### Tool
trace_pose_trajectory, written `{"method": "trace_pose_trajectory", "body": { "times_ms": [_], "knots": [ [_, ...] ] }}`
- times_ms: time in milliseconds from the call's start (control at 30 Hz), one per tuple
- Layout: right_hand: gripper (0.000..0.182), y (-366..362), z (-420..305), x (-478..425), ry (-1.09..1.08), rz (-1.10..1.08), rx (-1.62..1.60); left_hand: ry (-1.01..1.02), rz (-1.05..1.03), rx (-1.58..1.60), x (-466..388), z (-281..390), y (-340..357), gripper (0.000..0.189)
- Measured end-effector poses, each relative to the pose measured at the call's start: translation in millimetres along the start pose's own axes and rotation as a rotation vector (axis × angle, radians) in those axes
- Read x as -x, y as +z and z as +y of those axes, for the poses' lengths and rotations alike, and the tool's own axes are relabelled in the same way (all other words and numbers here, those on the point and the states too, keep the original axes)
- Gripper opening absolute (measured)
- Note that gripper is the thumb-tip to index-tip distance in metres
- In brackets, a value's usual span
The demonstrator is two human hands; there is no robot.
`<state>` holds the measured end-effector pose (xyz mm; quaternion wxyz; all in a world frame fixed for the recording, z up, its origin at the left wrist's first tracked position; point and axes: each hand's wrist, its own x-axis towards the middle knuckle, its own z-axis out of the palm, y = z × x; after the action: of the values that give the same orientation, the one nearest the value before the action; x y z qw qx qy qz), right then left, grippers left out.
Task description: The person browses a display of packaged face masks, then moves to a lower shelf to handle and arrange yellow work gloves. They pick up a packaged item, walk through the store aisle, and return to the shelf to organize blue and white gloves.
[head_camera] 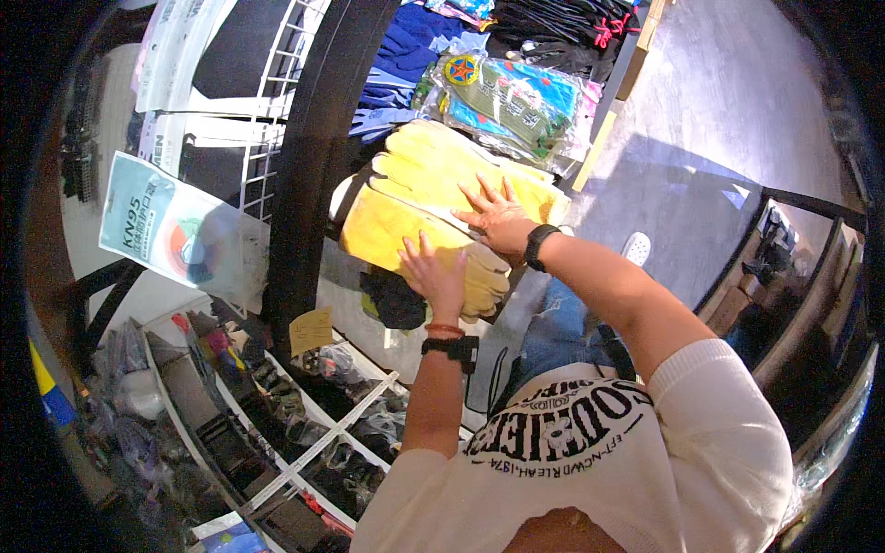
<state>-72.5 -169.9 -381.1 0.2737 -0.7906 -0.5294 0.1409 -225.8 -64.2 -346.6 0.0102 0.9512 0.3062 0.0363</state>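
Stacked yellow work gloves (429,162) lie before me, with pale seams and the fingers of some pointing left, of others toward me. My left hand (437,273) rests palm down on the nearer glove bundle (387,225), its fingers spread. Slightly higher and to the right, my right hand (499,216) presses flat on the stack with fingers apart. Neither hand grips anything. Beneath the stack's front edge, a dark cloth item (394,301) shows. What supports the gloves is mostly hidden.
Beyond the stack are plastic-wrapped packets (508,104), blue gloves (387,97) and black gloves (553,24). A dark post (304,173) rises at left, near a hanging mask packet (180,221) and a white wire rack (266,124). Divided bins (339,428) stand at lower left, shelves (781,276) at right.
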Motion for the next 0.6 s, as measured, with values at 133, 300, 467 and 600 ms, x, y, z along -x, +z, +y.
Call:
{"method": "trace_pose_trajectory", "body": {
  "times_ms": [133,300,467,600],
  "knots": [
    [0.045,-17,1,-3,0.043,-0.12,-0.044,-0.093,-0.065,0.019,-7,10,-4,0.083],
    [0.051,-39,16,34,-0.109,-0.131,-0.081,-0.107,-0.061,0.097,-1,10,-16,0.079],
    [0.056,-77,23,93,-0.083,-0.007,-0.254,-0.229,-0.069,0.034,2,23,-40,0.077],
    [0.048,-102,66,167,0.154,-0.012,-0.256,-0.298,0.043,0.242,29,16,-20,0.079]
  ]
}}
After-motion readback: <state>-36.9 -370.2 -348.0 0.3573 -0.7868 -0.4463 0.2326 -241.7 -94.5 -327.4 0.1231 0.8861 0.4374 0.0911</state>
